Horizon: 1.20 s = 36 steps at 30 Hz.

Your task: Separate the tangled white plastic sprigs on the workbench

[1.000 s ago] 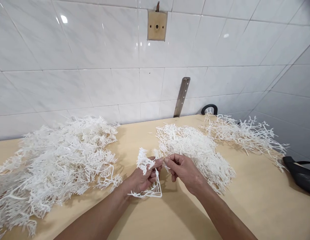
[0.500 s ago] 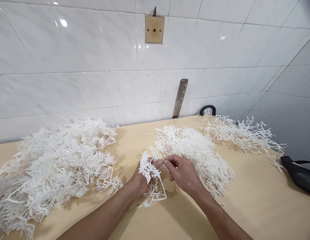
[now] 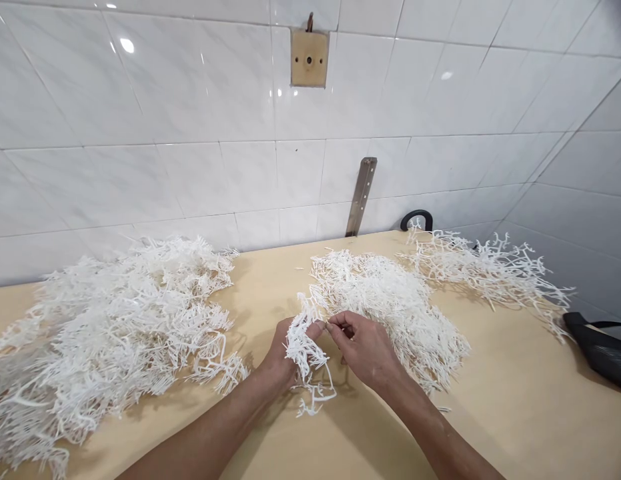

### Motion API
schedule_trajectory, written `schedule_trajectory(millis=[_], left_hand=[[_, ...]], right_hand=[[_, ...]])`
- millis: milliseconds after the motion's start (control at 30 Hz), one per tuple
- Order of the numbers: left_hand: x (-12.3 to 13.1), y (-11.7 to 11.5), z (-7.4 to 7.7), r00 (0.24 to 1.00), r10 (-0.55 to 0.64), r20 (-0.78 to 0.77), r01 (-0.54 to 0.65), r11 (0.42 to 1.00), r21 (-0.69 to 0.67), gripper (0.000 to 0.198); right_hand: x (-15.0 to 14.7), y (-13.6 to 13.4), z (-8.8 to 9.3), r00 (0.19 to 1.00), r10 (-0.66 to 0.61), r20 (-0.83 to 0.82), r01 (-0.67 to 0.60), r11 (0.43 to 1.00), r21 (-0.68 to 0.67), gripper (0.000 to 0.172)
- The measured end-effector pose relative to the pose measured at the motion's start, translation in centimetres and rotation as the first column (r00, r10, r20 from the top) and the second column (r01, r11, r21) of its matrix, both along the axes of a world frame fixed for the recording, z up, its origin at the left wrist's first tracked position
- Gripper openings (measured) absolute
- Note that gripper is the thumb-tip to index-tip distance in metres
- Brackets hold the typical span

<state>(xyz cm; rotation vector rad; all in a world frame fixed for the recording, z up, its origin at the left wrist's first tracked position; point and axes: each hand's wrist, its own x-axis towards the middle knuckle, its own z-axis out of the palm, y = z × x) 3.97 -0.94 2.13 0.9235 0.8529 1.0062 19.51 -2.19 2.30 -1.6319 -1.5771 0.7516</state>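
Note:
A white branching plastic piece, twig-like with many fine prongs, hangs in my left hand. That hand is closed around it, with the thumb pointing right; some of its fingers are hidden behind the piece. My right hand has thumb and forefinger pinched together just by the left thumb tip, at the piece's right side. What lies in the pinch is very small; it looks like a prong of the same piece. Just behind my right hand lies a pile of short, thin white sticks.
On the left of the wooden tabletop spreads a big heap of white branching pieces. Barer white branches lie at the back right. A black strapped object sits at the right edge. A metal strip leans against the tiled wall.
The white branching piece has turned and shifted slightly right in my left hand. My right hand keeps its pinch in nearly the same spot.

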Motion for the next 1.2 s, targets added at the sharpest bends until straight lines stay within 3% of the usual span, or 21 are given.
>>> schedule_trajectory(millis=[100, 200, 300, 433, 567, 667, 867, 1200], left_hand=[[-0.3, -0.1, 0.1, 0.995, -0.003, -0.099, 0.020, 0.985, 0.170, 0.039], [-0.5, -0.1, 0.3, 0.991, -0.019, -0.131, 0.050, 0.970, 0.236, 0.037], [-0.4, -0.1, 0.7, 0.991, -0.037, -0.128, 0.060, 0.981, 0.185, 0.038], [0.0, 0.1, 0.8, 0.993, -0.030, -0.111, 0.043, 0.993, 0.112, 0.038], [0.6, 0.9, -0.5, 0.995, 0.049, -0.084, -0.052, 0.998, -0.037, 0.034], [0.7, 1.4, -1.6, 0.979, 0.104, -0.178, -0.104, 0.994, 0.009, 0.024], [0.2, 1.3, -2.3, 0.917, 0.074, -0.393, 0.013, 0.976, 0.216, 0.026], [0.4, 0.5, -1.5, 0.867, 0.144, -0.476, 0.033, 0.938, 0.345, 0.027]], right_hand=[[-0.1, 0.0, -0.2, 0.999, 0.014, 0.042, -0.015, 1.000, 0.025, 0.023], [-0.1, 0.0, -0.6, 0.998, 0.017, 0.066, -0.020, 0.998, 0.056, 0.024], [0.0, 0.1, -0.9, 0.990, 0.027, 0.141, -0.042, 0.994, 0.104, 0.023], [0.1, 0.2, -1.0, 0.977, 0.052, 0.207, -0.066, 0.996, 0.063, 0.022], [-0.2, 0.0, -1.0, 0.950, 0.041, 0.311, -0.081, 0.990, 0.117, 0.017], [-0.5, -0.2, -0.9, 0.938, 0.051, 0.342, -0.091, 0.991, 0.103, 0.016], [-0.3, 0.0, -0.8, 0.996, 0.045, 0.080, -0.038, 0.995, -0.088, 0.015], [-0.3, 0.0, -1.2, 0.995, 0.068, -0.072, -0.074, 0.993, -0.089, 0.020]])
